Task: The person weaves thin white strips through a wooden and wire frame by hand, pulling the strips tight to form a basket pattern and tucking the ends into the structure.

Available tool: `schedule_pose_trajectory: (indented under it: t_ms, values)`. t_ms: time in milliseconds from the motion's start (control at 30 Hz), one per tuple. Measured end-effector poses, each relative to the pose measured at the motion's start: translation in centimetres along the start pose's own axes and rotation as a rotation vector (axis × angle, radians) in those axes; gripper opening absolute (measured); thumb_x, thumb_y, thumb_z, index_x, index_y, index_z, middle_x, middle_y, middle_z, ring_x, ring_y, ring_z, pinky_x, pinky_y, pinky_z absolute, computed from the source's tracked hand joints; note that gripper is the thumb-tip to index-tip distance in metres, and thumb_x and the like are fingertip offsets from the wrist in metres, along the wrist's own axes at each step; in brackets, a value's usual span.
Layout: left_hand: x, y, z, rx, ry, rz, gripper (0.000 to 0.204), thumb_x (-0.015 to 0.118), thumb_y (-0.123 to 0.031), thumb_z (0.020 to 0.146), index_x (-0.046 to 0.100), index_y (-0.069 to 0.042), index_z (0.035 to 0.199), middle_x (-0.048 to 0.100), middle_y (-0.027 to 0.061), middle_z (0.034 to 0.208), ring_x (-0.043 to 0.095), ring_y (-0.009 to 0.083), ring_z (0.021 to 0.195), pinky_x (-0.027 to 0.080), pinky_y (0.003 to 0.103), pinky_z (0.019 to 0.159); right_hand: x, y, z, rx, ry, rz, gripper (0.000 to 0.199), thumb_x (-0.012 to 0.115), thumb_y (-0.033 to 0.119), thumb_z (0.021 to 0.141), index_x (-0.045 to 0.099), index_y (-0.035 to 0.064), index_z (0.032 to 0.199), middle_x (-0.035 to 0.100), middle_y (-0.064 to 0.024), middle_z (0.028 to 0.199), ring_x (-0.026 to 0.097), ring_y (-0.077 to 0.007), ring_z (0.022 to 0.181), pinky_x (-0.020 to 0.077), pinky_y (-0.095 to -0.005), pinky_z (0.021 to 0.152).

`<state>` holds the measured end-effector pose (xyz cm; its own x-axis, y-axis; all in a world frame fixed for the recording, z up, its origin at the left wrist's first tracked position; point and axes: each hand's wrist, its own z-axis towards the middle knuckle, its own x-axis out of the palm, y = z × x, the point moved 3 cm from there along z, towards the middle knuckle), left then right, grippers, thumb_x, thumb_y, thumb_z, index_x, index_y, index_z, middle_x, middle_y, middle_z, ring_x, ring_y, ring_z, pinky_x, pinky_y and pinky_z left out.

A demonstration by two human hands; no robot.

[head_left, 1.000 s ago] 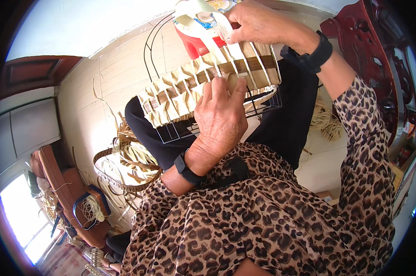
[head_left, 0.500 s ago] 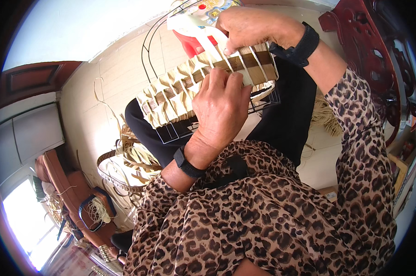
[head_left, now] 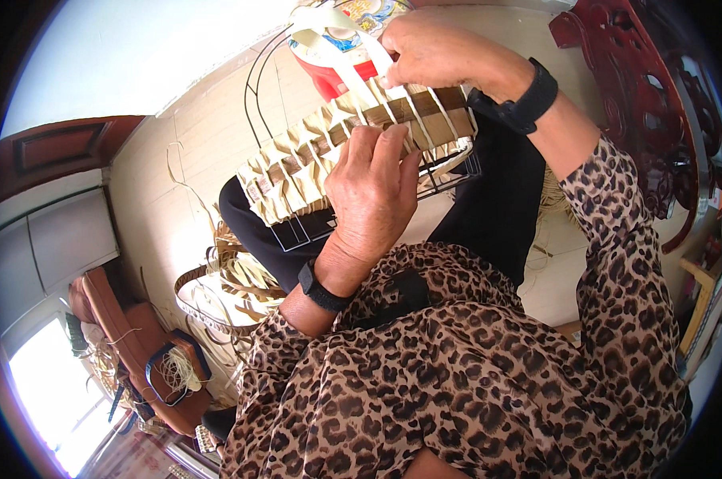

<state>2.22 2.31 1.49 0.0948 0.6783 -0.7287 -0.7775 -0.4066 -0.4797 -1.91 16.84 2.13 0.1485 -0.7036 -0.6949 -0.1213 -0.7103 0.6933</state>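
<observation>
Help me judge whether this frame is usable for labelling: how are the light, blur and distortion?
Head view: daylight, with the window at lower left blown out white; the left hand and woven strips are sharp; the fisheye bends the wall edges and blackens the corners.

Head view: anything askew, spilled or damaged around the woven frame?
Nothing looks damaged. The left hand presses the pale strips on the wire frame while the right hand pulls a loose strip. Spare strips lie scattered in a heap on the floor, untidy rather than odd.
</observation>
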Motion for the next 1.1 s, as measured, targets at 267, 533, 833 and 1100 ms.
schedule_pose_trajectory:
  t_ms: [267, 533, 833, 1100]
  values:
    - [0.8, -0.6, -0.7, -0.010, 0.048, 0.010, 0.027, 0.070, -0.004, 0.071, 0.060, -0.004, 0.096, 0.053, 0.0095, 0.078, 0.058, 0.0242, 0.064, 0.046, 0.033, 0.055, 1.0, -2.1, 1.7, -0.025, 0.196, -0.124, 0.035, 0.072, 0.021, 0.063, 0.066, -0.0059, 0.084, 0.064, -0.0235, 0.076, 0.063, -0.0322, 0.067, 0.0487, -0.0377, 0.060]
    - [0.8, -1.1, -0.6, -0.011, 0.022, 0.021, 0.026, 0.069, -0.004, 0.071, 0.061, -0.005, 0.095, 0.052, 0.0084, 0.075, 0.057, 0.0220, 0.061, 0.044, 0.032, 0.052, 1.0, -1.4, 2.4, -0.215, 0.250, -0.174, 0.030, 0.068, 0.018, 0.062, 0.065, -0.0070, 0.078, 0.062, -0.0224, 0.068, 0.059, -0.0310, 0.059, 0.0453, -0.0393, 0.056]
    - [0.6, -1.0, -0.4, -0.017, 0.050, 0.075, 0.025, 0.071, -0.005, 0.070, 0.062, -0.005, 0.093, 0.054, 0.0070, 0.073, 0.058, 0.0203, 0.060, 0.045, 0.031, 0.051, 1.7, -0.9, 2.2, -0.233, 0.267, -0.044, 0.032, 0.071, 0.019, 0.059, 0.066, -0.0064, 0.078, 0.063, -0.0234, 0.072, 0.061, -0.0319, 0.061, 0.0476, -0.0388, 0.056]
    - [0.7, -0.5, 0.1, 0.025, 0.101, 0.101, 0.022, 0.073, -0.007, 0.070, 0.063, -0.005, 0.089, 0.054, 0.0059, 0.072, 0.058, 0.0185, 0.058, 0.045, 0.030, 0.050, 2.4, -1.3, 2.2, -0.226, 0.125, -0.184, 0.033, 0.069, 0.022, 0.062, 0.067, -0.0053, 0.080, 0.064, -0.0240, 0.077, 0.062, -0.0325, 0.066, 0.0482, -0.0397, 0.062]
